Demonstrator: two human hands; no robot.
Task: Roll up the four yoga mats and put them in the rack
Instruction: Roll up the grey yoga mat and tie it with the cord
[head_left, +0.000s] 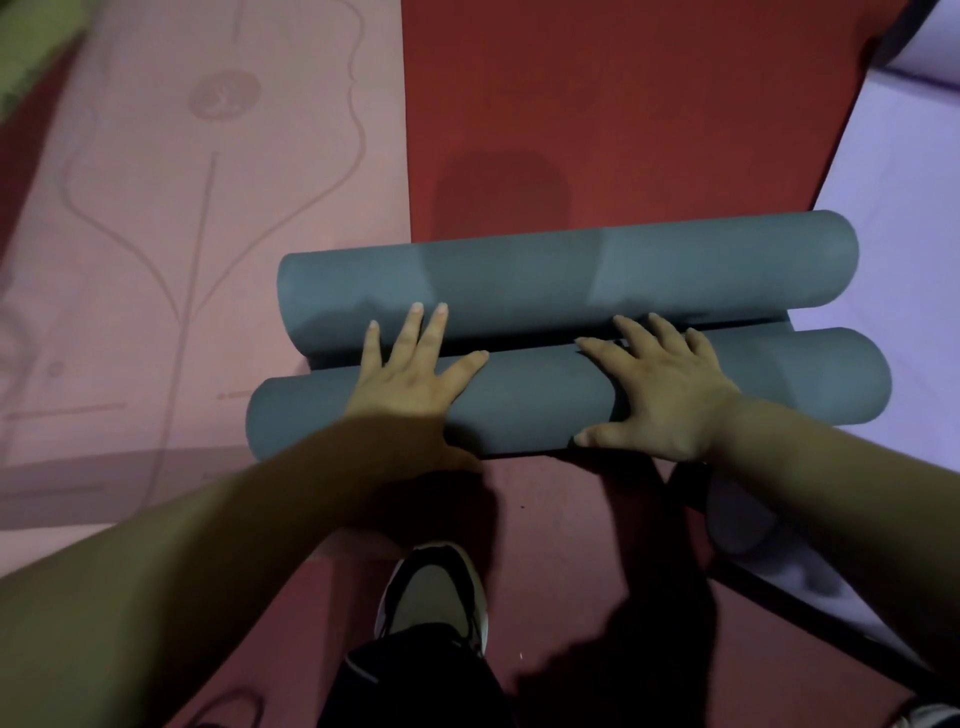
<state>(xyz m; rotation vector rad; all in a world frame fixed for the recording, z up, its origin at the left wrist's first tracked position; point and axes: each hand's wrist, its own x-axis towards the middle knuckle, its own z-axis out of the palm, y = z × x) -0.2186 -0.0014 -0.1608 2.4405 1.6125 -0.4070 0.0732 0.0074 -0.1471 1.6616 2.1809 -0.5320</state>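
Note:
Two grey rolls of yoga mat lie side by side on the red floor, a far roll (571, 270) and a near roll (545, 405). I cannot tell whether they are one mat or two. My left hand (410, 374) presses on the near roll with straight, spread fingers whose tips reach the far roll. My right hand (660, 389) lies spread over the near roll, its thumb on the near side and its fingertips at the seam between the rolls. A pink mat (182, 234) lies flat on the left. A lavender mat (904, 171) lies flat on the right.
Red floor (597, 104) stretches beyond the rolls. My shoe (436, 587) stands just below them. At the lower right a dark bar (810, 618) crosses a pale lavender bundle (748, 530). A green patch (31, 41) shows at the top left corner.

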